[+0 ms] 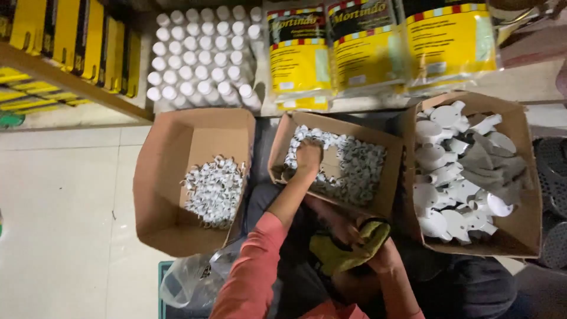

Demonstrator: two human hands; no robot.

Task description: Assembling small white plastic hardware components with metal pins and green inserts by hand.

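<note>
Seen from above, a seated person's left hand (pixel 308 158) reaches into the middle cardboard box (pixel 394 177), its fingers curled down among a heap of small white plastic clips (pixel 357 168); the grip looks closed on some of them, though which pieces it has taken cannot be told at this size. The right hand (pixel 354 233) rests low over the lap, clamped on a crumpled yellow-green cloth (pixel 348 248). The middle box sits tilted on the person's knees rather than flat on the floor, with a bare patch of cardboard showing in the centre of the heap. To the left, a second open box (pixel 159 177) holds a smaller pile of similar white clips (pixel 214 190); to the right, a third box (pixel 525 177) is filled with larger white round fittings (pixel 449 171) and a grey glove or cloth (pixel 487 165). Ranks of white-capped bottles (pixel 201 53) and yellow bagged goods (pixel 366 47) stand beyond, and a clear plastic bag (pixel 189 280) lies by the left elbow. The likeliest mishap, judging from the tilt, is the middle box sliding or tipping off the knees if the hand presses on its near side, scattering clips across the tiled floor (pixel 59 207). A loose handful could also shed pieces between boxes, since the gaps are narrow and dark, and the clips in the two piles look alike enough to be mixed.
</note>
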